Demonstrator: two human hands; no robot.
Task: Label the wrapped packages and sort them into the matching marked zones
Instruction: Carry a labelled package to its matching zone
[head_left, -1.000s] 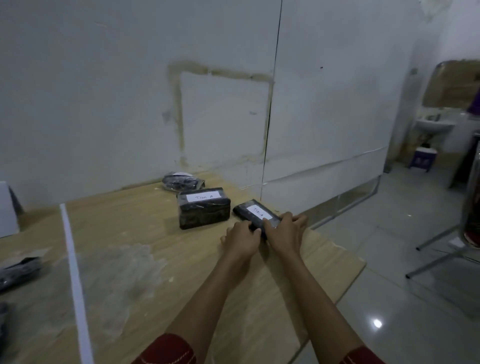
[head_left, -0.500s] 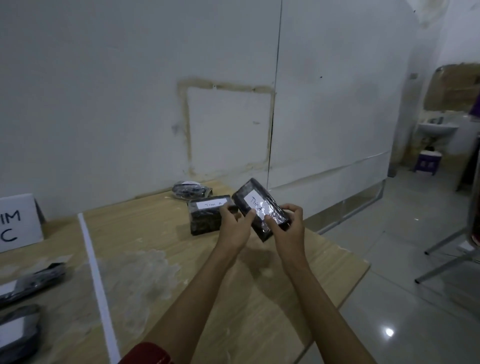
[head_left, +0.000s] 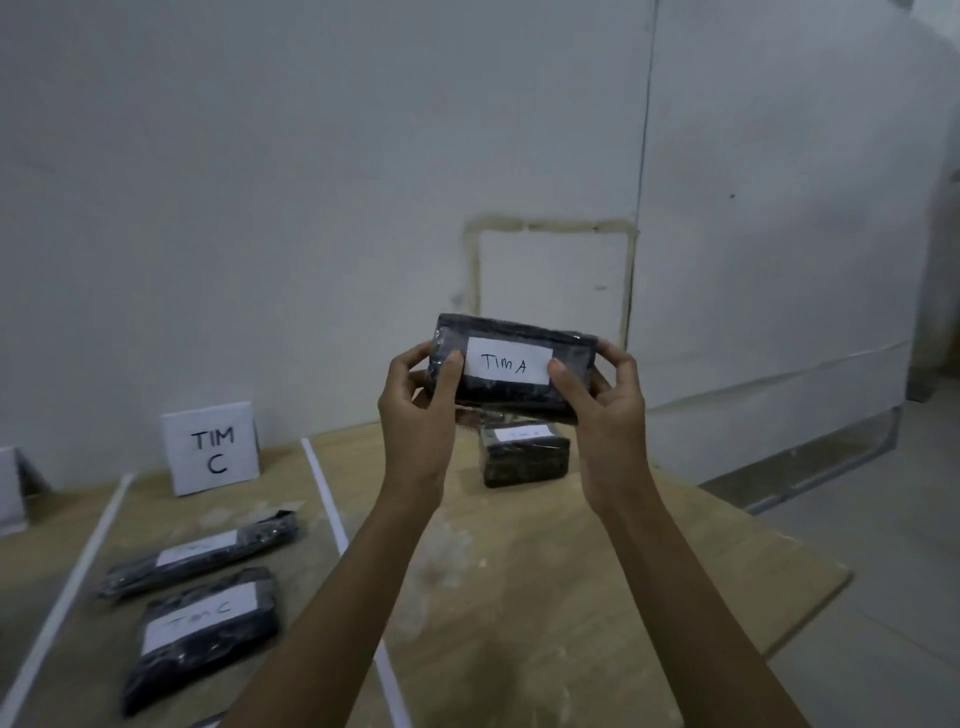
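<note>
Package (head_left: 514, 397) raised higher, levelled; left hand (head_left: 415, 410), right hand (head_left: 605, 400) grip curled round ends; second package (head_left: 524, 460) seemingly unmoved

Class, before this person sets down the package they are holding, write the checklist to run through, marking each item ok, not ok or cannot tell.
1. Left hand and right hand both grip the held package: ok.
2. Its label reads TIM A: ok.
3. Resting package right of the white strip carries the same label: blurred, cannot tell.
4. Bare table beside it: ok.
5. Zone sign matches: only the TIM C sign shows, cannot tell.
</note>
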